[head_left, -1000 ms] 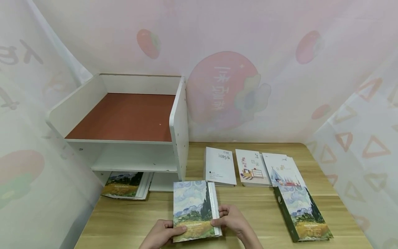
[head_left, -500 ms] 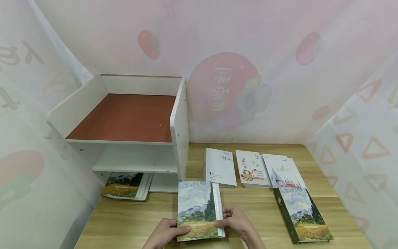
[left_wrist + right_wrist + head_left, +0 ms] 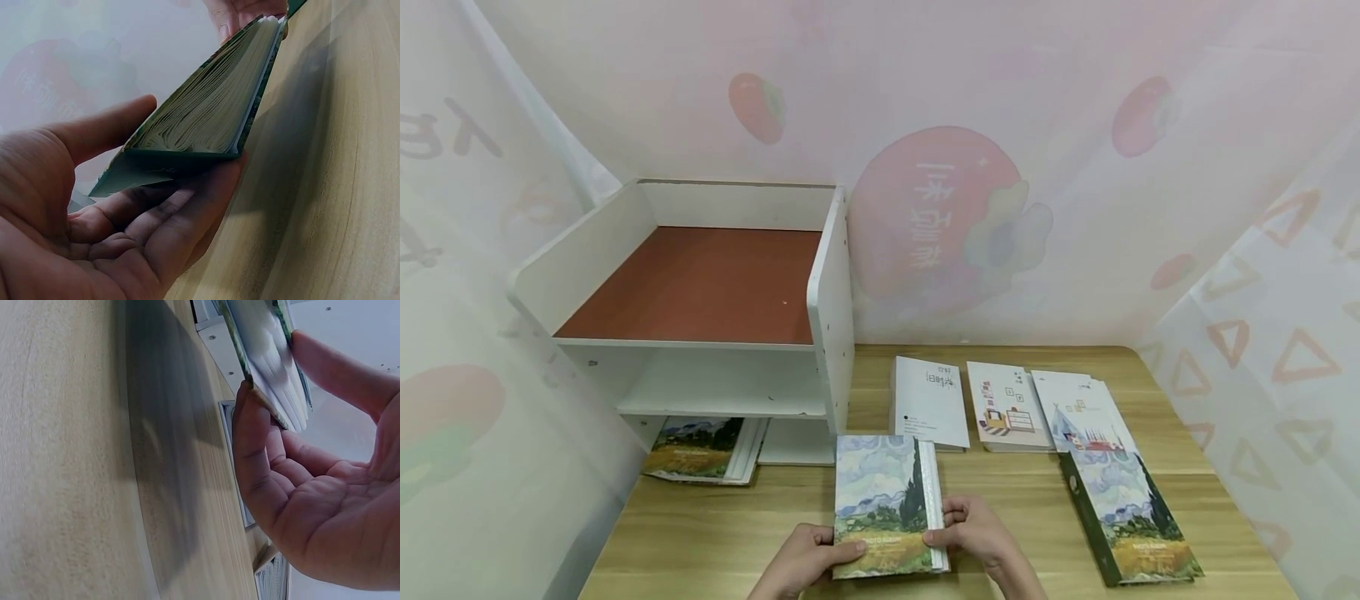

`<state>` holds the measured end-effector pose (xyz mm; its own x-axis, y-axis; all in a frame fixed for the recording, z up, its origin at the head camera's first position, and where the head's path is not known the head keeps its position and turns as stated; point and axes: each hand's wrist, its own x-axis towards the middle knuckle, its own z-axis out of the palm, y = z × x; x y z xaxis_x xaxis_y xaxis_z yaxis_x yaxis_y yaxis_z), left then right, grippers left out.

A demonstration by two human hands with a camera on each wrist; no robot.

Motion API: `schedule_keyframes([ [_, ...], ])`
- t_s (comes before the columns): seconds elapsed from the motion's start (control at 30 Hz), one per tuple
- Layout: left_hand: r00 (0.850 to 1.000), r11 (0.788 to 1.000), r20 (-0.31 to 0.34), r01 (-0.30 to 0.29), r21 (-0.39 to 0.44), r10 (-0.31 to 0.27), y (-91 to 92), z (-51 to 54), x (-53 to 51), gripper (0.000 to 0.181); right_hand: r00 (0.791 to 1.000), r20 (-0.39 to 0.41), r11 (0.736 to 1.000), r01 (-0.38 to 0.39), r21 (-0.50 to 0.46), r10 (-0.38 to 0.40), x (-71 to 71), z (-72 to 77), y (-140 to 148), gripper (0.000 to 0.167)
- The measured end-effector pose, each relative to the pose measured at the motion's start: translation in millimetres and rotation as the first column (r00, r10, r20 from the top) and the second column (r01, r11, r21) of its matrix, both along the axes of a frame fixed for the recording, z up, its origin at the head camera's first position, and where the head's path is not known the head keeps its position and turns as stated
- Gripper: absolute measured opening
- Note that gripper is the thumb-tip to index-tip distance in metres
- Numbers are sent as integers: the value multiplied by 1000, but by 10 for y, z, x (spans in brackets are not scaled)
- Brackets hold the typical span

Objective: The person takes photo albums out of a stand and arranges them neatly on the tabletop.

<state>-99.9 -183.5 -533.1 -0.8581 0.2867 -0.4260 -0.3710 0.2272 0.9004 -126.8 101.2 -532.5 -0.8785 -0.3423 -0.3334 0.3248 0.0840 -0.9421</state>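
A photo album (image 3: 880,508) with a painted landscape cover is held off the table between both hands, pages visible along its right side. My left hand (image 3: 801,557) grips it at the lower left, thumb on the cover; the left wrist view shows the fingers under the green spine of the album (image 3: 206,106). On the page side, my right hand (image 3: 981,533) pinches the edge, thumb on top. Seen from the right wrist, the album (image 3: 272,350) sits between the thumb and curled fingers of the right hand (image 3: 319,487).
A white shelf unit (image 3: 833,333) with a brown top board stands at left. Another landscape album (image 3: 696,448) lies in its bottom level, jutting out. White booklets (image 3: 931,404) lie in a row behind the hands. One more landscape album (image 3: 1138,517) rests at right, overlapping a booklet (image 3: 1086,412).
Both hands have shifted a little to the right together with the album, keeping the same hold. The other albums, booklets and shelf unit stay where they were.
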Motion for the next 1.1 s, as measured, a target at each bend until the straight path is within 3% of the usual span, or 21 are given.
schedule_keyframes([
  [0.7,1000,1000,24,-5,3,5,197,8,-87,58,999,28,999,37,19,-37,-9,-9,209,31],
  [0.97,999,1000,33,0,15,0,272,11,-138,61,998,33,998,54,36,-56,3,-17,313,61],
  [1.1,999,1000,38,13,15,-14,314,14,-170,64,997,27,997,66,47,-67,11,-27,367,64],
])
